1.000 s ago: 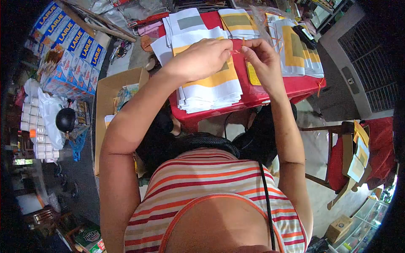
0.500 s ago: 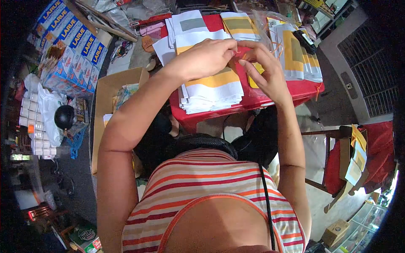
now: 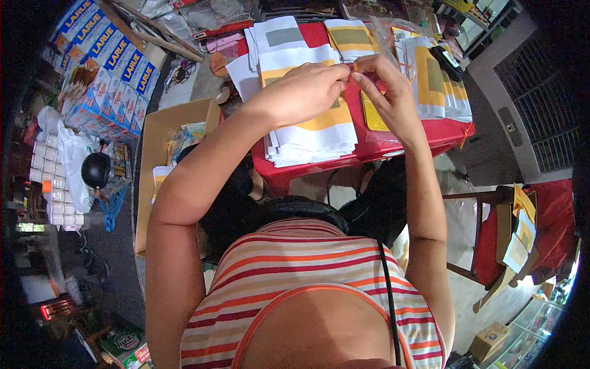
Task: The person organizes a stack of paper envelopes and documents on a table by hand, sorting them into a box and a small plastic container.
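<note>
Above the red table (image 3: 369,144), my left hand (image 3: 310,92) and my right hand (image 3: 388,86) meet with their fingertips pinched together. A small orange-tinted bit shows at the pinch, too small to name. Under my left hand and forearm lies a thick stack of white and yellow printed papers (image 3: 313,138), partly covered by the hand. Below my right hand, a flat yellow item (image 3: 373,114) rests on the table beside that stack.
More printed papers lie behind (image 3: 276,34), at the back (image 3: 350,38) and on the right (image 3: 428,80), where a black device (image 3: 447,61) rests. A cardboard box (image 3: 157,129) stands left. A chair (image 3: 485,240) is at right, near stacked LARUE cartons (image 3: 114,52) opposite.
My right hand's thumb and fingers have closed from a loose curl into a pinch against my left fingertips. The camera view has shifted slightly.
</note>
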The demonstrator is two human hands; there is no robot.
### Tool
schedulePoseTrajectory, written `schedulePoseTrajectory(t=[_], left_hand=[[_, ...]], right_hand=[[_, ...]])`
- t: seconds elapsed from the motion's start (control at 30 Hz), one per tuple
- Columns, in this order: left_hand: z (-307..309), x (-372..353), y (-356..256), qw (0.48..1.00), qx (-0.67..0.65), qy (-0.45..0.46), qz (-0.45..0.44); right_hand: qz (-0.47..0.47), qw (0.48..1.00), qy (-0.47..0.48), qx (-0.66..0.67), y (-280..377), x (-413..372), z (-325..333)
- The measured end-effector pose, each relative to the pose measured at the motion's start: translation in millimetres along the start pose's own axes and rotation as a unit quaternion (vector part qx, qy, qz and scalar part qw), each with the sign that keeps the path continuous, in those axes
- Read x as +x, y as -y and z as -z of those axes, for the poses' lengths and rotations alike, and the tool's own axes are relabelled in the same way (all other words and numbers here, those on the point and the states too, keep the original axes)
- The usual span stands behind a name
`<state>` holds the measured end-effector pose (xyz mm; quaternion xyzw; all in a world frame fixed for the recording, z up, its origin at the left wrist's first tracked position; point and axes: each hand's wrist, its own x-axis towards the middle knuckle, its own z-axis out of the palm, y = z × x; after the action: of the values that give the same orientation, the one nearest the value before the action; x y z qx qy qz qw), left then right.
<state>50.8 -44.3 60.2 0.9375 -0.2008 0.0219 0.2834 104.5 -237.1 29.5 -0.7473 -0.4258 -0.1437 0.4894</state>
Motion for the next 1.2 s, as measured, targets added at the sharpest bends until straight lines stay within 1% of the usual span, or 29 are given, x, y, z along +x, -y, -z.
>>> schedulePoseTrajectory(t=[0.07,0.13,0.23,0.27,0.33,0.37,0.43,0.47,0.53,0.67,0.73,0.77,0.83,0.87,0.93,0.97,1.03,1.07,1.1,1.13,1.17,1.2], left_hand=[[-1,0,2,1.0,0.0,-0.002,-0.004],[-2,1,3,1.0,-0.01,-0.003,-0.012],[-1,-1,1,1.0,0.02,-0.002,-0.005],[0,-1,0,1.0,0.02,-0.002,-0.005],[0,-1,0,1.0,0.015,0.004,-0.009],[0,-2,0,1.0,0.015,0.004,-0.009],[0,-3,0,1.0,0.0,-0.009,-0.006],[1,-3,-1,1.0,0.001,-0.009,-0.006],[3,-5,-3,1.0,0.01,-0.021,-0.001],[4,-6,-1,1.0,0.024,-0.011,-0.007],[7,-9,-3,1.0,-0.011,-0.01,0.026],[8,-10,-1,1.0,-0.011,-0.009,0.026],[7,-11,2,0.998,-0.054,-0.011,0.034],[8,-12,2,0.998,-0.054,-0.01,0.034],[10,-13,-1,0.998,-0.035,-0.02,0.041],[8,-13,1,0.998,-0.036,-0.02,0.042],[2,-13,6,0.997,-0.042,-0.063,0.017],[1,-13,6,0.997,-0.043,-0.065,0.017],[-1,-13,6,0.996,-0.036,-0.076,0.017],[-2,-13,4,0.996,-0.029,-0.088,0.017],[-2,-14,1,0.995,-0.029,-0.089,0.017],[-2,-14,-3,0.995,-0.035,-0.091,0.027]], right_hand=[[-0.014,1.0,0.015,0.018,2,-1,1],[-0.066,0.996,0.046,0.026,0,-4,3],[-0.079,0.996,0.044,0.026,-5,-6,2],[-0.079,0.996,0.044,0.026,-6,-6,1],[-0.019,1.0,0.018,0.008,-6,-6,-1],[-0.019,1.0,0.018,0.009,-6,-5,0],[0.057,0.993,0.03,-0.101,-5,-3,4],[0.057,0.993,0.029,-0.101,-2,-3,5],[0.058,0.982,0.052,-0.171,5,-4,6],[0.059,0.982,0.05,-0.17,4,-5,3],[0.015,0.987,0.069,-0.145,12,-2,6],[0.014,0.987,0.068,-0.144,14,-2,8],[-0.001,0.976,0.122,-0.178,17,0,11],[-0.002,0.977,0.121,-0.178,18,1,12],[0.0,0.975,0.18,-0.132,14,4,15],[0.0,0.975,0.181,-0.131,9,7,17],[-0.029,0.973,0.226,-0.036,-5,13,22],[-0.069,0.965,0.253,0.017,-13,13,24],[-0.068,0.965,0.254,0.017,-19,14,26],[-0.117,0.94,0.293,0.126,-23,15,28],[-0.165,0.9,0.328,0.234,-25,17,28],[-0.16,0.887,0.355,0.25,-28,19,28]])
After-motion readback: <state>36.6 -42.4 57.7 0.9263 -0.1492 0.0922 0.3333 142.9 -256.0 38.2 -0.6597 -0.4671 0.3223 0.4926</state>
